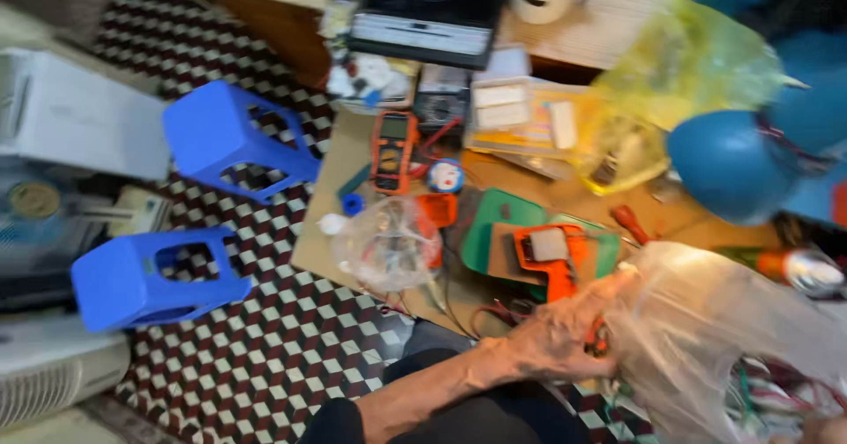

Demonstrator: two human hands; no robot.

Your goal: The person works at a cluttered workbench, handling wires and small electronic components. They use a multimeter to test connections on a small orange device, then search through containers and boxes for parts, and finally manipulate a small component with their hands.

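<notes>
My left hand (565,334) reaches in from the bottom middle and grips the edge of a large clear plastic bag (706,329) at the lower right. The bag holds coloured wires, seen blurred near its bottom. Just beyond the hand lie an orange tool with a grey block (551,259) and a green mat (494,219). Only a sliver of my right hand (829,428) shows at the bottom right corner, under the bag; its fingers are hidden.
A smaller clear bag of parts (388,246), an orange multimeter (393,149) and a red screwdriver (631,223) lie on a cardboard sheet (322,232). Two blue stools (234,140) (146,276) lie tipped on the checkered floor. A blue round object (728,166) and a yellow bag (679,65) sit at right.
</notes>
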